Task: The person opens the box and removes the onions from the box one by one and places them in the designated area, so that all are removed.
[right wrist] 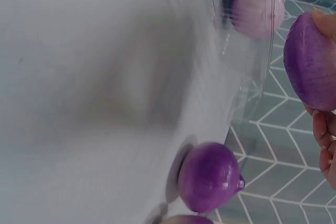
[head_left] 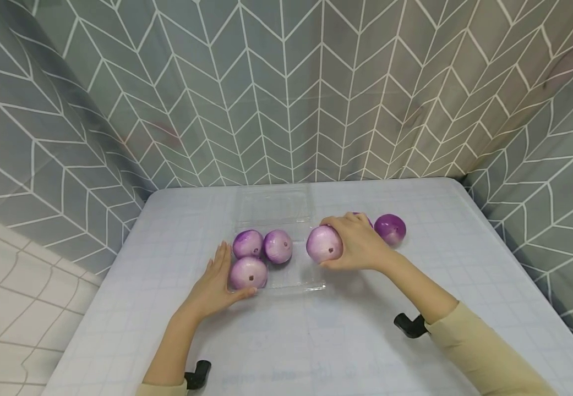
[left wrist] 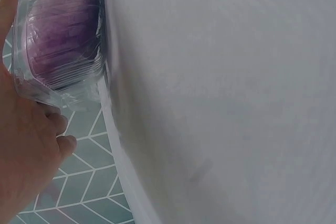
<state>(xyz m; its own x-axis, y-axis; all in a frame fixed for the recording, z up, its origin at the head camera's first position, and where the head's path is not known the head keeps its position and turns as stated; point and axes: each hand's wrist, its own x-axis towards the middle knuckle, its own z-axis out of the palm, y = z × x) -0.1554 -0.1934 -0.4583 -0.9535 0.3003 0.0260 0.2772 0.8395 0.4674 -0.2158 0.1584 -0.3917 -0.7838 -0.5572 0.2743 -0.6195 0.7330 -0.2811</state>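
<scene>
In the head view, a clear plastic clamshell box (head_left: 298, 278) lies on the table with its lid folded back. Three peeled purple onions sit in its left and middle part: a back-left onion (head_left: 247, 243), a middle onion (head_left: 278, 246) and a front-left onion (head_left: 249, 273). My left hand (head_left: 211, 287) rests against the box's left side, fingers straight and thumb along the front corner. The right hand (head_left: 363, 242) grips another onion (head_left: 324, 244) over the box's right end. The right wrist view shows this onion (right wrist: 311, 66) raised off the table, between thumb and fingers.
Two more onions stand on the table to the right: one in plain sight (head_left: 390, 230), the other mostly hidden behind the right hand. The transparent lid (head_left: 273, 206) lies flat behind the box. Patterned curtains (head_left: 291, 110) surround the white table (head_left: 182, 220).
</scene>
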